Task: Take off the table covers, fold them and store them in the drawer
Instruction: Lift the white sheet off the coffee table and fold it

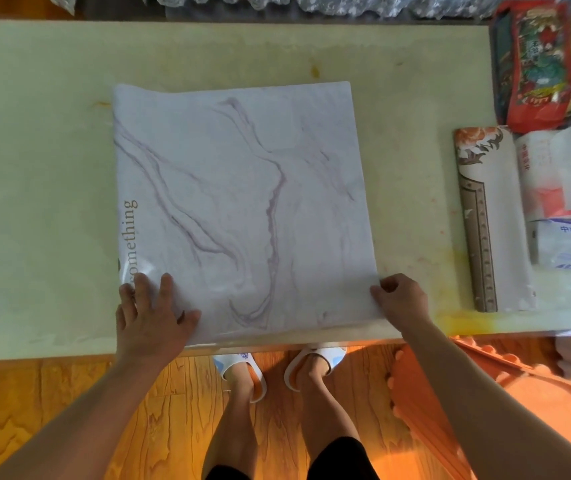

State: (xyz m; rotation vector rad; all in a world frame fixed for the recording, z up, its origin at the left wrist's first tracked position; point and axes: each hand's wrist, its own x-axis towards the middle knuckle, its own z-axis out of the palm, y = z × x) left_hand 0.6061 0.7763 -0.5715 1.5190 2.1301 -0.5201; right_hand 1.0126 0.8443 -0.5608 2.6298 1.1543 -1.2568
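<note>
Cover (242, 209), marble-print and folded near-square, lies flat mid-table (34, 168), near edge along the table's near edge; its "something" lettering runs near-to-far up the left side. Left hand (154, 313) presses its near-left corner with fingers spread flat. Right hand (400, 299) pinches the near-right corner, fingers curled.
</note>
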